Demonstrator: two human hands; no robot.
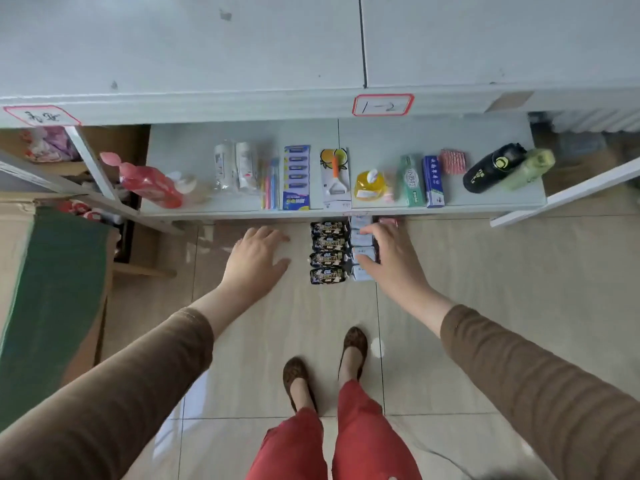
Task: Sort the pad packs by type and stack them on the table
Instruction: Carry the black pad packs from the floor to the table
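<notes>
A person in brown sleeves and red trousers looks down at a grey shelf unit standing on a tiled floor (485, 289). Just below the front edge of the middle shelf (180, 161), four dark pad packs (328, 251) with pale lettering too blurred to read sit one behind another in a column. Touching their right side is a column of pale blue-white pad packs (362, 251); whether these columns rest on a lower shelf or the floor cannot be told. The right hand (391, 258) lies over the pale column, fingers spread wide across it, its grip not visibly closed on any pack. The left hand (258, 259) hovers open and empty, palm down, left of the dark packs and apart from them. On the shelf above, a red-bordered label (382, 105) reads "1-2"; a second red-bordered label (41, 116) at the left carries handwriting that is not legible. A blue toothpaste box (433, 181) shows white Chinese characters, unreadable here.
</notes>
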